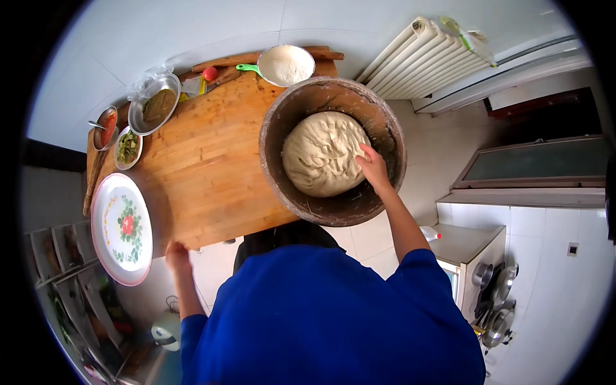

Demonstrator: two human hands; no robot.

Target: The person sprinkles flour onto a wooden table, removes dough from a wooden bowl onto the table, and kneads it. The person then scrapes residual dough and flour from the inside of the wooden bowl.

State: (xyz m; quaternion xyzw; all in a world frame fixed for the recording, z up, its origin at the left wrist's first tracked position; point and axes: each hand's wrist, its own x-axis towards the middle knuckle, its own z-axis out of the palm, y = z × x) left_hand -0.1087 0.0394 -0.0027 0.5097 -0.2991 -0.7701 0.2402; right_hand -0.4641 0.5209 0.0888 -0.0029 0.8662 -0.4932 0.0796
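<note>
A large pale mass of dough [326,153] with a wrinkled, dented top fills much of a deep brown basin [276,183]. The basin stands on the right end of the wooden table. My right hand [373,165] reaches into it, with thumb and fingers gripping the dough's right edge; some fingertips are hidden. By the table's front edge, away from the dough, my left hand [178,258] is curled closed and slightly blurred, with nothing visible in it. The closest thing to it is a white floral tray [109,224] at the table's left end.
Behind the basin sits a green-handled bowl of flour [286,65]. A metal bowl [168,115], a dish of green food [128,147], a bowl of red sauce [108,126] and a tomato [210,74] line the back left of the wooden table [212,173]. A radiator [423,61] stands right.
</note>
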